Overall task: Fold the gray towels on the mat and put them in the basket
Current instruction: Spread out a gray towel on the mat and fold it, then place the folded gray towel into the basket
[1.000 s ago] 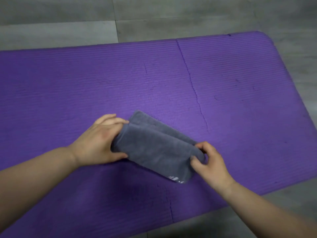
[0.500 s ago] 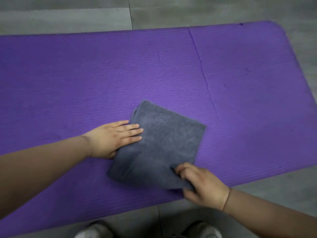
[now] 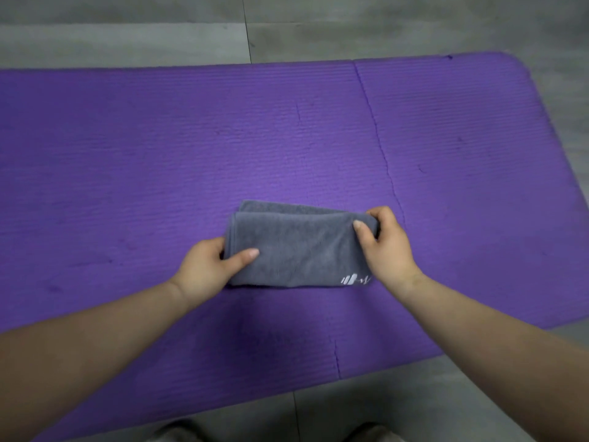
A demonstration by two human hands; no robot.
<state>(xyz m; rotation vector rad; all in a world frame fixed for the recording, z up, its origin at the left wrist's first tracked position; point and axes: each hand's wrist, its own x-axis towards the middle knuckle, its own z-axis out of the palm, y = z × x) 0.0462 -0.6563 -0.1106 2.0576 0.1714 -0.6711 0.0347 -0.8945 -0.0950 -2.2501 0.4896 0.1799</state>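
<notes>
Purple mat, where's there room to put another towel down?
The mat is bare left of the left hand, out to the picture's edge, beyond the gray towel up to the floor, and right of the right hand to the mat's rounded end. It's crowded only in the near middle, where both hands grip the towel.

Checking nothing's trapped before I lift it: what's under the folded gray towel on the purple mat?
Only the purple ribbed foam mat shows around the folded gray towel; its own lower layer peeks out behind. Directly beneath is covered.
</notes>
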